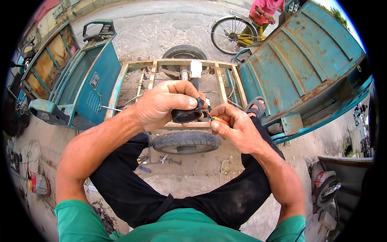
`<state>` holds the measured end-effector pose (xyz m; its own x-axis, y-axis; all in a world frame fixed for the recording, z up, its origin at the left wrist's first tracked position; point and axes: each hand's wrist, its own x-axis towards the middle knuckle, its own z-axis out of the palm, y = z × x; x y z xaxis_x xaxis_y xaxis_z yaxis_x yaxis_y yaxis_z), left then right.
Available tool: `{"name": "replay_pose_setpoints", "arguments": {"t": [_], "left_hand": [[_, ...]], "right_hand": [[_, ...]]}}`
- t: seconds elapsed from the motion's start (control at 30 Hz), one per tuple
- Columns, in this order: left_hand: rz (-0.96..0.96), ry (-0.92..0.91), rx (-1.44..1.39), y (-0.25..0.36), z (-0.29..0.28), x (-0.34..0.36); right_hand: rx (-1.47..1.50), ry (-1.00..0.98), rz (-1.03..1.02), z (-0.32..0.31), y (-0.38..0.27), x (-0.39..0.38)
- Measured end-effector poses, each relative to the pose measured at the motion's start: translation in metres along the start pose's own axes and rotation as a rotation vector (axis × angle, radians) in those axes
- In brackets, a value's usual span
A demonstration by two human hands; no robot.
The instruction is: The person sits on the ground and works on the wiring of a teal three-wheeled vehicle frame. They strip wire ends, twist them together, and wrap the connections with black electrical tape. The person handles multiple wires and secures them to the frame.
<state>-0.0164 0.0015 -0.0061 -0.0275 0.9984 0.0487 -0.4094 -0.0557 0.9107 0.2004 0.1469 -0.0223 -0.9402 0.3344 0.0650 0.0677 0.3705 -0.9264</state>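
Observation:
In front of me, above the vehicle frame, my left hand [171, 100] is closed on a black, round, hollow piece [186, 117] that looks like a roll of tape. Its thumb and forefinger pinch a dark strip at the top. Close beside it, my right hand [234, 124] pinches an orange-sheathed cable [220, 120] between thumb and fingers. Thin coloured wires [208, 114] stick out of the cable toward my left fingertips. The fingers partly hide where the wires and the dark strip meet.
A pale, worn metal frame [222, 82] with wheels spans the ground before me, a tire [186, 142] nearest. Blue-green body panels stand left [94, 86] and right [298, 64]. Hand tools [163, 159] lie between my legs. Beyond, a person in pink [264, 12] is beside a yellow bicycle [244, 39].

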Motion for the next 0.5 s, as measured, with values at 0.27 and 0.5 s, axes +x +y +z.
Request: {"name": "replay_pose_setpoints", "arguments": {"t": [0.27, 0.5], "left_hand": [[-0.013, -0.020, 0.008, -0.001, 0.005, 0.000], [-0.031, -0.040, 0.023, -0.004, 0.005, -0.002]], "right_hand": [[-0.455, 0.142, -0.256, 0.008, -0.003, -0.004], [-0.555, 0.194, -0.393, 0.016, -0.002, -0.005]]}}
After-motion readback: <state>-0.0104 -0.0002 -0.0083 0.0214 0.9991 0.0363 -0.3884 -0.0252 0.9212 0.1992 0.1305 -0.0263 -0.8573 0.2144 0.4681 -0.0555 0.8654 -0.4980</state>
